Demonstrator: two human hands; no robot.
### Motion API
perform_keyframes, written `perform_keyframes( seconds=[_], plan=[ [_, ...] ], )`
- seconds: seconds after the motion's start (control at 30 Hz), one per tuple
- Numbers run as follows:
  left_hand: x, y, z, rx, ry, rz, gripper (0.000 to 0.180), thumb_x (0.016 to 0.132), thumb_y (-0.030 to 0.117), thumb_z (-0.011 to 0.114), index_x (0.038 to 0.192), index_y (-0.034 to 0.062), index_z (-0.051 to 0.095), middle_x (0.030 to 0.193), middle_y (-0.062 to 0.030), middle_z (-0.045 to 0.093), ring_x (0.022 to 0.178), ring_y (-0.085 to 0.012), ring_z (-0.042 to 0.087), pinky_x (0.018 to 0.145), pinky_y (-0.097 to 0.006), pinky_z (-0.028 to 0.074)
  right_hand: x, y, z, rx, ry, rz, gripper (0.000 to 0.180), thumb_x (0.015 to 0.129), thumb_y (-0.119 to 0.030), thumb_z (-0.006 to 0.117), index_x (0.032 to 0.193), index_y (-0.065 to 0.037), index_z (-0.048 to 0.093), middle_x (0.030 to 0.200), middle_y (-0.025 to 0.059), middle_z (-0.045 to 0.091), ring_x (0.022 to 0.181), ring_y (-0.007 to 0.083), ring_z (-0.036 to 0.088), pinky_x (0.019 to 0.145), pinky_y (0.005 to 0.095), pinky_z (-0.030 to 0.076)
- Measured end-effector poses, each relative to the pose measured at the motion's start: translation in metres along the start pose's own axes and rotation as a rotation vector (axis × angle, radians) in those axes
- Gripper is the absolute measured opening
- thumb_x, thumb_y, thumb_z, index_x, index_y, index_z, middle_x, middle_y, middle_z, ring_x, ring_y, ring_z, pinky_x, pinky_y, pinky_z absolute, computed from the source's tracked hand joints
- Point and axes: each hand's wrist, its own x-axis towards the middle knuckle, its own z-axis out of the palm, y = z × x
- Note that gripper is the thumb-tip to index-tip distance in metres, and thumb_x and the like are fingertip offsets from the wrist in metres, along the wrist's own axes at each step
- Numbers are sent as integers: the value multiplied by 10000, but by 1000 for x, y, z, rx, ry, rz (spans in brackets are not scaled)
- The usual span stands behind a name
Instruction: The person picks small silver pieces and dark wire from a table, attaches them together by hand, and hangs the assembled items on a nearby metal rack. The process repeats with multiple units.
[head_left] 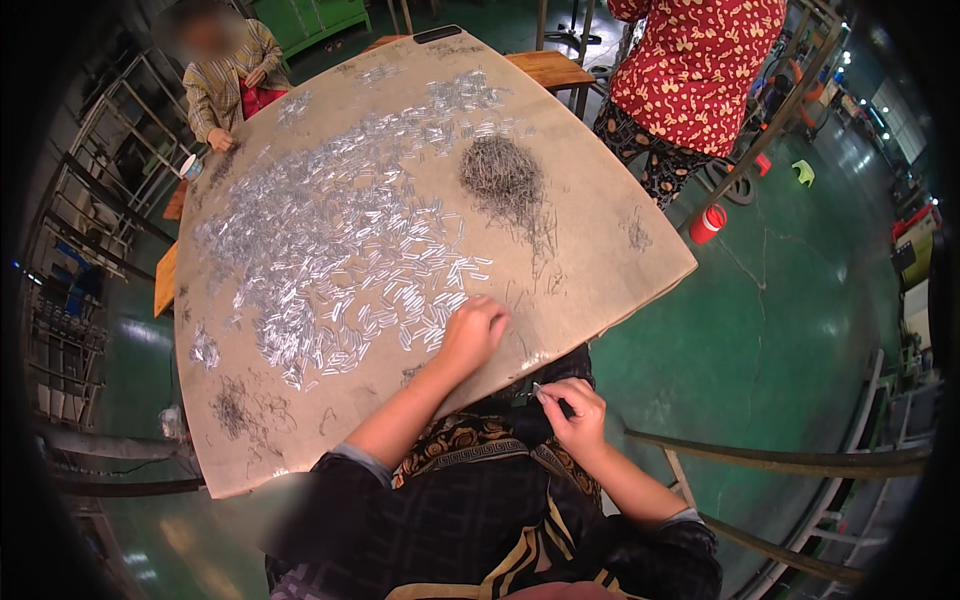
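Many small silvery metal strips are spread over the tan tabletop. A dark heap of thin wire-like pieces lies to their right, with loose bits trailing toward me. My left hand is over the near part of the table, beside the closest strips. Its fingers are curled together, and whatever is in them is hidden. Just off the table's near edge, above my lap, my right hand pinches a small silvery metal piece between thumb and fingertips.
A seated person has a hand on the table's far left edge, near a paper cup. Someone in a red patterned top stands at the far right. A black phone-like slab lies at the far corner. A red container stands beyond the right edge.
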Motion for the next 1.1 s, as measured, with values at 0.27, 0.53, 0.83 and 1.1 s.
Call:
perform_keyframes(
  seconds=[0.27,0.53,0.83,1.1],
  plan=[
    [46,-22,45,435,17,20,92,786,75,631,824,6,678,904,-174,630,913,-354,598,819,-420,502,-3,1,1,-25,-8,-127,150,738,10,737,872,-37,689,801,82,673,711,247,632,655,337,458],
    [48,-11,37,648,-88,56,119,737,58,586,757,8,693,846,-158,660,833,-294,655,705,-383,561,-6,3,3,-39,-12,-160,162,733,12,736,877,-37,681,794,81,666,711,254,626,661,342,458],
    [58,5,37,678,-164,81,79,718,45,607,716,22,683,762,-165,677,715,-310,699,607,-383,572,-7,0,0,-46,-15,-152,159,735,9,736,876,-36,678,793,83,663,706,256,621,671,343,454],
    [58,-5,11,365,-116,-42,44,728,23,623,736,25,666,707,-157,670,671,-275,682,601,-354,545,-6,-2,0,-52,5,-146,142,733,7,739,852,-40,679,771,76,662,696,252,625,654,342,457]
  ],
)
